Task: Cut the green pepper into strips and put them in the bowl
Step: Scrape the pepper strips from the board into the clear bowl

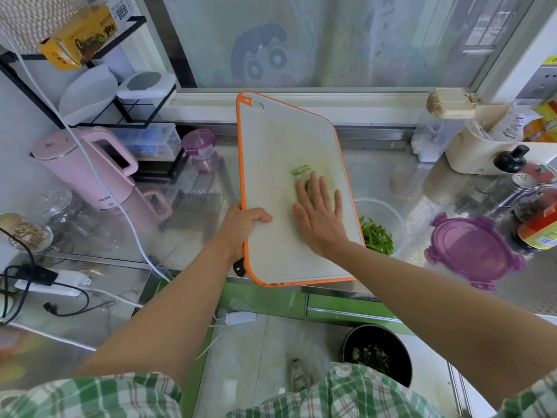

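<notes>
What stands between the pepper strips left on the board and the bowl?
Nothing visible besides the right hand itself, flat on the board with fingertips at the pepper strips. The board's right edge overhangs the bowl, and the left hand grips the opposite edge.

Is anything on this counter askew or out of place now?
The cutting board sits askew: the left hand grips its edge and its right side overlaps the bowl. The right hand lies flat on it by leftover pepper strips. Nothing looks spilled.

White cutting board (280, 236) edged orange; green pepper strips (376, 238).
</notes>
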